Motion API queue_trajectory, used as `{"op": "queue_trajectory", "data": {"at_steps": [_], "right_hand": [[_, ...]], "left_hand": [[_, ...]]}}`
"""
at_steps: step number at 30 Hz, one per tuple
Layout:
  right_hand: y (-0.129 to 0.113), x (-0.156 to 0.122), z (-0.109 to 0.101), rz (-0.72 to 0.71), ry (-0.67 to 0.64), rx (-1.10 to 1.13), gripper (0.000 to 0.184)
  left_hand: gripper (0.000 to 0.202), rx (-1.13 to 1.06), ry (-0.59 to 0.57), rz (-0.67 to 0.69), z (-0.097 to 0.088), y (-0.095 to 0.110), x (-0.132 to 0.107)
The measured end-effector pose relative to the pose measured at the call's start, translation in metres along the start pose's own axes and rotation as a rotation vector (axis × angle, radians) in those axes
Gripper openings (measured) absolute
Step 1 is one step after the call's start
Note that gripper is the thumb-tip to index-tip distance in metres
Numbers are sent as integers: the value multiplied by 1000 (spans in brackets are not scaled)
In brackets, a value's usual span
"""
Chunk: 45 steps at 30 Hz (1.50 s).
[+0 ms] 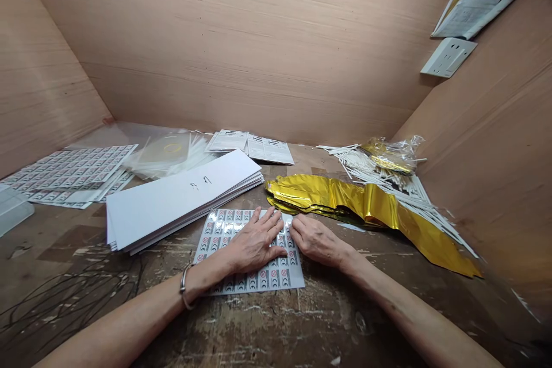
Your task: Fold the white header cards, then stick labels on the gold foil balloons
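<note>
A sheet of CE-mark stickers [254, 283] lies flat on the worn table in front of me. My left hand [257, 241] rests on it, palm down with the fingers stretched out. At the sheet's upper right edge, my right hand [317, 237] is closed, thumb and fingertips pinched at the border; whether a single sticker has come loose there is hidden by the fingers. Just beyond my right hand lies flattened gold foil [328, 192]. A stack of long white cards [181, 201] sits to the left, its near corner close to the sheet.
More sticker sheets [81, 169] and clear plastic bags [172, 152] lie at the back left. Printed leaflets [269, 149] are by the back wall. White sticks [349, 158] lie in a pile at the right. Thin dark wires [86, 293] spread over the left front.
</note>
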State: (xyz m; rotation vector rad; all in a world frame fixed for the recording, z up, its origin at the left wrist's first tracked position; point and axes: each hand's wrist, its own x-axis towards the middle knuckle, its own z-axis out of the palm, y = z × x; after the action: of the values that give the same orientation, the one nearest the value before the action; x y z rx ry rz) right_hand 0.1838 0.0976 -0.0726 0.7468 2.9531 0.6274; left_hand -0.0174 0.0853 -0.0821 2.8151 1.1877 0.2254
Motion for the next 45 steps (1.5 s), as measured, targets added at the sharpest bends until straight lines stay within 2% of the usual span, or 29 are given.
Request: {"op": "queue_trajectory", "data": {"at_steps": [3, 6, 9, 13, 15, 17, 21, 26, 35, 39, 45], "right_hand": [[0, 1, -3, -77, -7, -38, 19], [4, 5, -1, -77, -23, 13, 19], [10, 9, 4, 69, 12, 183, 14], [22, 12, 7, 349, 234, 489, 16], [28, 15, 7, 397, 332, 556, 17], [36, 19, 7, 414, 377, 525, 17], [52, 31, 13, 363, 360, 310, 16], [73, 48, 22, 250, 252, 80, 21], [91, 72, 30, 148, 109, 11, 18], [92, 75, 35, 84, 85, -1, 18], [84, 73, 28, 4, 64, -32, 19]], "left_hand": [[64, -4, -15, 5, -1, 1, 0], [65, -7, -15, -2, -2, 1, 0], [65, -24, -3, -7, -2, 1, 0], [61, -49, 1, 2, -4, 2, 0], [61, -56, 2, 3, -5, 2, -1], [61, -55, 7, -1, -6, 3, -1], [62, -49, 18, -15, -7, 3, -1], [64, -80, 31, -19, -5, 2, -2], [66, -111, 47, -16, -6, -1, -3], [66, -122, 39, -14, -6, -1, -2], [64, -138, 42, -12, -7, -2, -2]]}}
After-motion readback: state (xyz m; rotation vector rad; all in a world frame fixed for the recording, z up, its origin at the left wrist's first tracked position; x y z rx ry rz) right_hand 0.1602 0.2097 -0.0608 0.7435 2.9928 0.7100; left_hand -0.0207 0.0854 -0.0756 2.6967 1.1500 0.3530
